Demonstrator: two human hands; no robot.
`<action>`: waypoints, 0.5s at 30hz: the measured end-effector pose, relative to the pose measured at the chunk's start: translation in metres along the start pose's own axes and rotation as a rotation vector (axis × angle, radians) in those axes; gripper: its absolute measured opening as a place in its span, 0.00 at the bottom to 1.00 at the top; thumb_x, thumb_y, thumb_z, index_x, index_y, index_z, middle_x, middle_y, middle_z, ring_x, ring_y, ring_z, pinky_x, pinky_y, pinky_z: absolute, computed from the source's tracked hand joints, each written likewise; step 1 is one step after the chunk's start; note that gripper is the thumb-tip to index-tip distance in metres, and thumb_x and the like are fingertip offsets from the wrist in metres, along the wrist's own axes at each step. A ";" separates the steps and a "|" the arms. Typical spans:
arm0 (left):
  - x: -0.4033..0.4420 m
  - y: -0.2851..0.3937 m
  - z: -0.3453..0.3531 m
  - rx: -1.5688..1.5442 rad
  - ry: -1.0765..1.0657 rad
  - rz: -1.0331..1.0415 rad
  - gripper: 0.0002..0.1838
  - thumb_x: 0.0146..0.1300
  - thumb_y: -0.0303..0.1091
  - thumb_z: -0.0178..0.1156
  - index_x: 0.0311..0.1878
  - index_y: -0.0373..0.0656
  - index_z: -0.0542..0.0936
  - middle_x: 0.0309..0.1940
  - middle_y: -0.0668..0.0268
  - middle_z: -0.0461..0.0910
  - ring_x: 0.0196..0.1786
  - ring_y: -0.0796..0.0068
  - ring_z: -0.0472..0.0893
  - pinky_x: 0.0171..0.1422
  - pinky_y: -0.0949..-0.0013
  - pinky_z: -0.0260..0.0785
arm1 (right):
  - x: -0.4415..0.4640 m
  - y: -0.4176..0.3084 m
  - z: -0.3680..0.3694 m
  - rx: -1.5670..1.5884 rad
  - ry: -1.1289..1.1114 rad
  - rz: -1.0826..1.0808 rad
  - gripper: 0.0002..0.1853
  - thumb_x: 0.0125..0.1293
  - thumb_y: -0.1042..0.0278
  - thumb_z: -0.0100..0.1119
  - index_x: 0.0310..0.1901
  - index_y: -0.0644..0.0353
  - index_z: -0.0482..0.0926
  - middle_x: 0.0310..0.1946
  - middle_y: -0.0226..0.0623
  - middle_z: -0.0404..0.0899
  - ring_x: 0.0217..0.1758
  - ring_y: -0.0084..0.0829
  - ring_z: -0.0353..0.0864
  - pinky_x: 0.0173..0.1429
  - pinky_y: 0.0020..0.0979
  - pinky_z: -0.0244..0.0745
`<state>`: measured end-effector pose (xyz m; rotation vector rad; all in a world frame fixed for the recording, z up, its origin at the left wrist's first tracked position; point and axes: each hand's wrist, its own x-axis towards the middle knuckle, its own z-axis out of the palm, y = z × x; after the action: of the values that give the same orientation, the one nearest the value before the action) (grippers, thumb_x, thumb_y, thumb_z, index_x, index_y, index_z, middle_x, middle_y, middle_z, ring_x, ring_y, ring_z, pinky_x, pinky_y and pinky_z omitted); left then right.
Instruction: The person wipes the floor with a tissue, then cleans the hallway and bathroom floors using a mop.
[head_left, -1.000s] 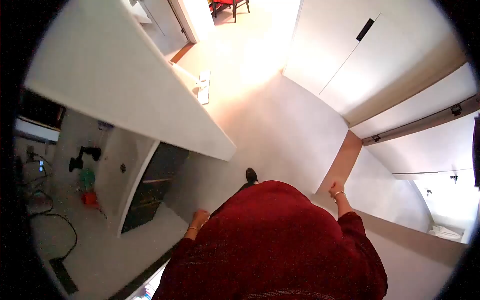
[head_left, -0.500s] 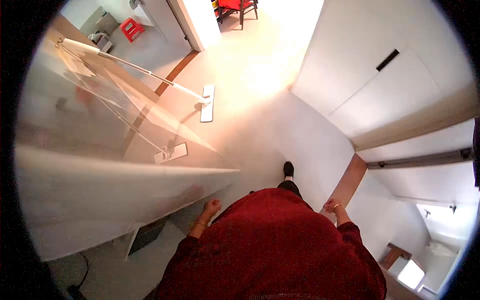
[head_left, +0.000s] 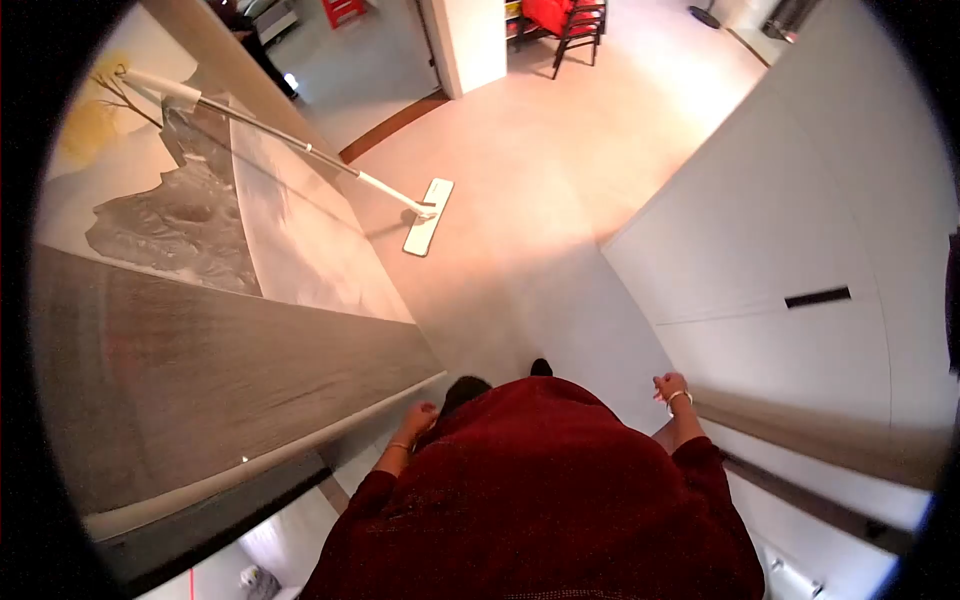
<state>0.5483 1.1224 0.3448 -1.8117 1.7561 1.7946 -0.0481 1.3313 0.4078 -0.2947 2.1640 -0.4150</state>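
Left hand (head_left: pixel 421 414) hangs beside the red top (head_left: pixel 545 490), fingers loosely curled; can't tell if they hold anything. Right hand (head_left: pixel 671 387) near white cabinet (head_left: pixel 765 230), fingers half-curled, nothing held. Mop (head_left: pixel 308 148) ahead-left, well apart from both hands, slanting up by painted wall (head_left: pixel 205 225), flat head (head_left: pixel 428 217) on floor (head_left: pixel 530 250).

Left hand (head_left: pixel 421 418), right hand (head_left: pixel 671 387) loosely curled

The head camera looks forward and steeply down.
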 end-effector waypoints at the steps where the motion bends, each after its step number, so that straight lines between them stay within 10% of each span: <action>1: 0.004 0.023 0.000 -0.065 0.073 -0.036 0.19 0.48 0.42 0.62 0.40 0.40 0.77 0.32 0.63 0.78 0.35 0.71 0.76 0.41 0.69 0.68 | 0.022 -0.017 -0.008 -0.050 0.006 -0.068 0.12 0.53 0.63 0.58 0.28 0.63 0.72 0.17 0.39 0.76 0.16 0.31 0.78 0.20 0.29 0.72; 11: 0.065 0.205 -0.138 -0.268 0.756 0.098 0.20 0.50 0.33 0.63 0.46 0.40 0.72 0.32 0.68 0.75 0.35 0.79 0.74 0.41 0.75 0.68 | 0.127 -0.236 0.035 0.212 -0.130 -0.282 0.08 0.47 0.74 0.61 0.27 0.61 0.71 0.18 0.34 0.72 0.19 0.27 0.76 0.20 0.27 0.72; 15: 0.107 0.267 -0.239 -0.556 0.979 0.214 0.21 0.51 0.32 0.62 0.48 0.37 0.70 0.32 0.70 0.73 0.36 0.81 0.71 0.43 0.78 0.66 | 0.255 -0.222 0.075 -0.726 -0.150 -0.683 0.04 0.45 0.66 0.61 0.23 0.53 0.77 0.27 0.35 0.79 0.28 0.34 0.77 0.38 0.34 0.73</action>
<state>0.4867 0.7955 0.5157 -3.2553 1.8094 1.6878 -0.1213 1.0240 0.2677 -1.4363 1.9425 0.0530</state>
